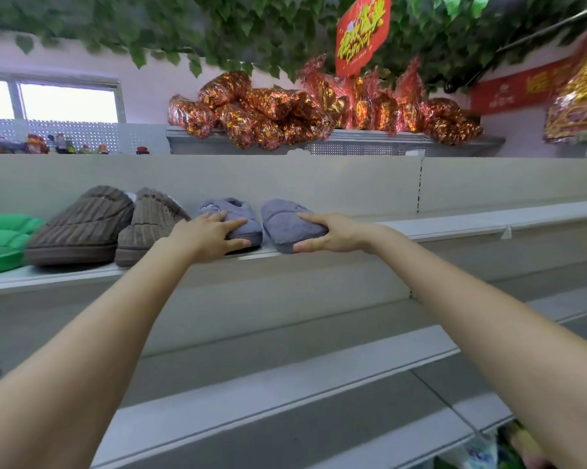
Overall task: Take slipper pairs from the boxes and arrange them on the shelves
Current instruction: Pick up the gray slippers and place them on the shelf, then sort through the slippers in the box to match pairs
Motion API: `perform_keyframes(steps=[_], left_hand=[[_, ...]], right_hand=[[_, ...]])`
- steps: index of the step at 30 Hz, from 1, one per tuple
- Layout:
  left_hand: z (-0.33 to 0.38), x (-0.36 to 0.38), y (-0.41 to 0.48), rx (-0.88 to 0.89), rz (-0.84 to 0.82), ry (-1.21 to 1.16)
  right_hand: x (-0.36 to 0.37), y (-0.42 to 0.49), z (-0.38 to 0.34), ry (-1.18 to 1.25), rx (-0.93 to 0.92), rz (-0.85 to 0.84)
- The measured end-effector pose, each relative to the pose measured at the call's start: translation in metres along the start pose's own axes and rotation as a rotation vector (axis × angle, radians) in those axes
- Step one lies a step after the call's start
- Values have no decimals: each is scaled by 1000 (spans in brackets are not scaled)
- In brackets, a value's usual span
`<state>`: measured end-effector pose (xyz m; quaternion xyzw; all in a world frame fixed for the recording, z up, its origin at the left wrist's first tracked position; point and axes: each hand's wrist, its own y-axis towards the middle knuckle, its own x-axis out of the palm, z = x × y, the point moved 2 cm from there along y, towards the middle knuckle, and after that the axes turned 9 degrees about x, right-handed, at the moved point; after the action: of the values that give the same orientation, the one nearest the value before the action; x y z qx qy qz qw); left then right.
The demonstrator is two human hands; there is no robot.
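Slippers in grey fleece are sitting at the front edge of the upper shelf [454, 225], the left grey slipper [238, 211] and the right grey slipper [282, 218] lying side by side with a narrow gap between them. The left hand [204, 235] is gripping the near end of the left one, fingers over the top and thumb at the sole. The right hand [332, 231] is clasping the right one the same way. Just to the left, brown corduroy slippers [82, 225] and green slippers [4, 238] are filling the row. Placing seems to be finishing. The next move is calling for squaring the pair, letting go and fetching another pair, though no boxes are showing.
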<state>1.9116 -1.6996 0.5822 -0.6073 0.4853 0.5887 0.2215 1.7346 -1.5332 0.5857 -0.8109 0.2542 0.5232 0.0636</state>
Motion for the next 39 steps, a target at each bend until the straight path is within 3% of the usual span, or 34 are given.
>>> perform_keyframes(steps=[5, 10, 13, 19, 27, 39], left_hand=[[-8, 5, 7, 9, -14, 33], [-7, 6, 4, 34, 4, 76], [-6, -2, -11, 58, 84, 94], [-4, -9, -59, 64, 43, 211], [18, 4, -163, 57, 32, 215], [33, 161, -358, -138, -410, 118]], right_hand=[[4, 7, -4, -82, 32, -5], [20, 2, -5, -151, 27, 108], [23, -15, -7, -347, 29, 154], [29, -55, -36, -745, -173, 222], [84, -110, -75, -745, -469, 63], [303, -168, -68, -737, -617, -457]])
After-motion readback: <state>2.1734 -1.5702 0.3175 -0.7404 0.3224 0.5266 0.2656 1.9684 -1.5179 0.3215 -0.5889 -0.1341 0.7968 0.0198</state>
